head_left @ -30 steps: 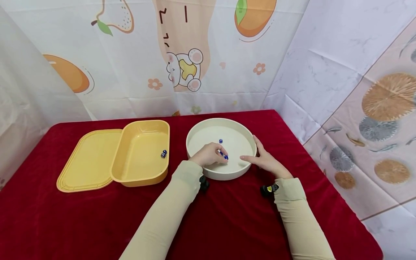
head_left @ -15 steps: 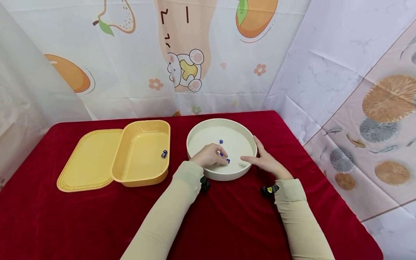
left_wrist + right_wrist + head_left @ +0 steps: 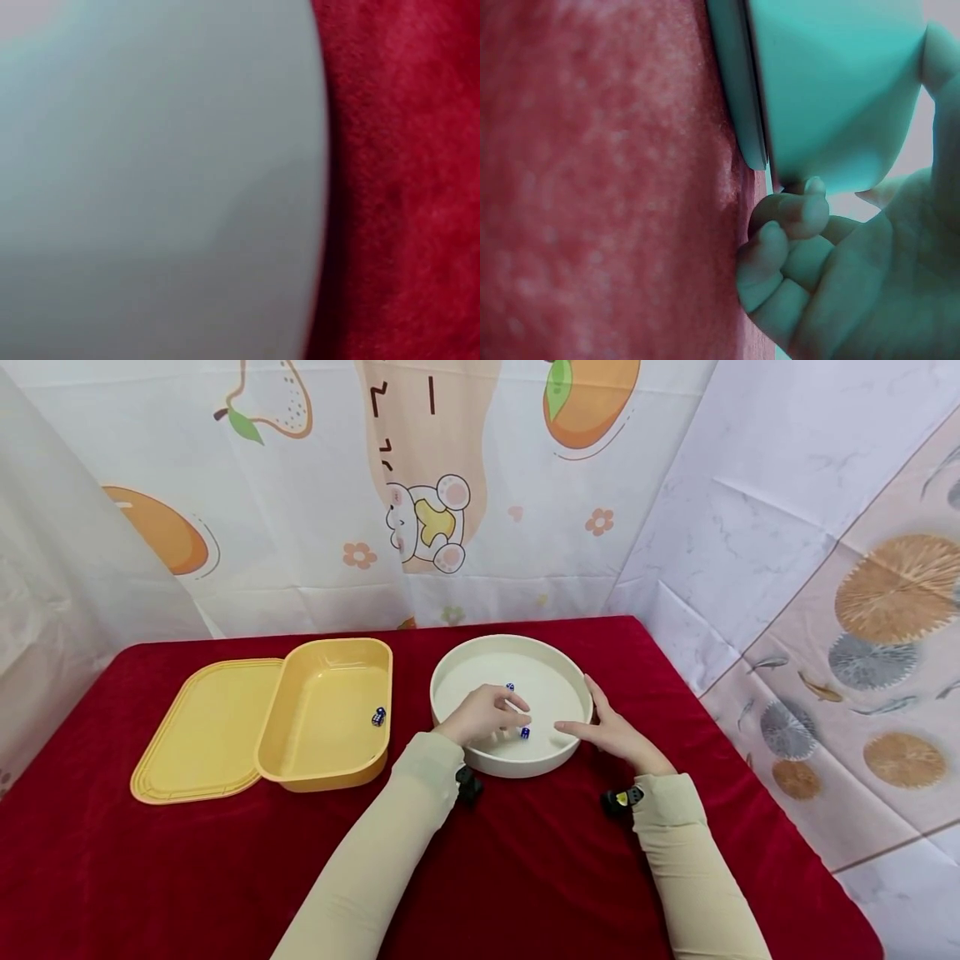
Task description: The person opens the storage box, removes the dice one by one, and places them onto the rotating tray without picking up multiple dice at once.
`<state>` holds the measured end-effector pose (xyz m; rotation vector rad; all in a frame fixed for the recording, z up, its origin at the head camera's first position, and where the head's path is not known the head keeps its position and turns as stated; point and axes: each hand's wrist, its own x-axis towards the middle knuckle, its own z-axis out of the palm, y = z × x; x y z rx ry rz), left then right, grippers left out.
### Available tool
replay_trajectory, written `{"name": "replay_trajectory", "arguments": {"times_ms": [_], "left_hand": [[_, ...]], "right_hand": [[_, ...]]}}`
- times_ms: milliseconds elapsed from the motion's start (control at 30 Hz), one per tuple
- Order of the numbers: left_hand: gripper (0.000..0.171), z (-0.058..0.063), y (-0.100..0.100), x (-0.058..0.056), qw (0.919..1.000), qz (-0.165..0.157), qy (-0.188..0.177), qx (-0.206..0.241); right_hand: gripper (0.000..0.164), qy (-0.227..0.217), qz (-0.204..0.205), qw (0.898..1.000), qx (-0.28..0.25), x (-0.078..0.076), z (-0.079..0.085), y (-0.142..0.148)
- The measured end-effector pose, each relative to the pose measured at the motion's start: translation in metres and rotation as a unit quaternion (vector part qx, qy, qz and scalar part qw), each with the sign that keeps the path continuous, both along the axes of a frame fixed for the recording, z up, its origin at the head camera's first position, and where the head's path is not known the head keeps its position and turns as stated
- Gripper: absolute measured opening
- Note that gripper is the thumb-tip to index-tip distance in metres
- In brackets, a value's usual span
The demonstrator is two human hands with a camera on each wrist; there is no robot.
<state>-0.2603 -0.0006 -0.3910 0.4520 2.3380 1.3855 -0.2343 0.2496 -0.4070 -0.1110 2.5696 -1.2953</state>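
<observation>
A cream round dish [image 3: 555, 693] stands right of centre in the head view. My left hand [image 3: 483, 714] is over its inside with bent fingers, thumb and forefinger tips apart. Whether it pinches a die is hidden. One blue die [image 3: 525, 733] lies just below the thumb; another blue die [image 3: 510, 687], partly covered, is beyond the fingers. My right hand [image 3: 615, 731] holds the dish's right side, thumb at the rim and fingers against the outer wall. In the right wrist view several fingers [image 3: 769, 247] curl beside the dish wall. The left wrist view shows only a pale surface and red cloth.
To the left stands a yellow rectangular box [image 3: 322, 710] with blue dice [image 3: 378, 717] near its right wall. Its likely lid, a flat yellow panel [image 3: 206, 727], lies left of it. Red cloth [image 3: 525, 877] covers the table; printed curtains [image 3: 300, 527] hang behind and at the right.
The left hand has shifted slightly left and its fingertips have spread. The middle blue die, visible half a second ago, is out of sight now. The right hand has stayed put.
</observation>
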Motion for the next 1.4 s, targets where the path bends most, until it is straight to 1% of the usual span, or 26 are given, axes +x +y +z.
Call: {"name": "replay_trajectory", "arguments": {"times_ms": [200,367,500,733,967,1067,1267,1400], "left_hand": [[0.021,0.006,-0.003,0.001,0.9994,0.021,0.016,0.022],[0.022,0.016,-0.006,0.003,0.9962,0.061,0.025,0.056],[0.022,0.025,-0.01,0.005,0.9924,0.092,0.024,0.078],[0.024,0.044,-0.02,0.013,0.99,0.109,0.035,0.083],[0.025,0.058,-0.039,0.022,0.9853,0.143,0.037,0.086],[0.026,0.062,-0.049,0.025,0.9826,0.157,0.035,0.092],[0.027,0.063,-0.069,0.028,0.9791,0.176,0.025,0.099],[0.029,0.065,-0.083,0.03,0.9777,0.187,0.015,0.095]], "right_hand": [[0.113,0.002,0.0,1.0,-0.001,0.0,0.0,0.0],[0.114,0.003,-0.001,1.0,0.001,0.0,-0.001,0.001],[0.114,0.001,-0.003,1.0,0.002,0.0,-0.001,0.001],[0.115,0.0,0.001,1.0,-0.007,0.001,-0.001,0.001],[0.113,0.001,0.002,1.0,-0.008,0.001,0.001,0.001],[0.113,0.003,0.003,1.0,-0.008,0.001,0.002,-0.001],[0.113,0.0,-0.001,1.0,-0.012,0.005,0.002,0.0],[0.113,0.002,0.001,1.0,-0.016,0.006,0.002,-0.001]]}}
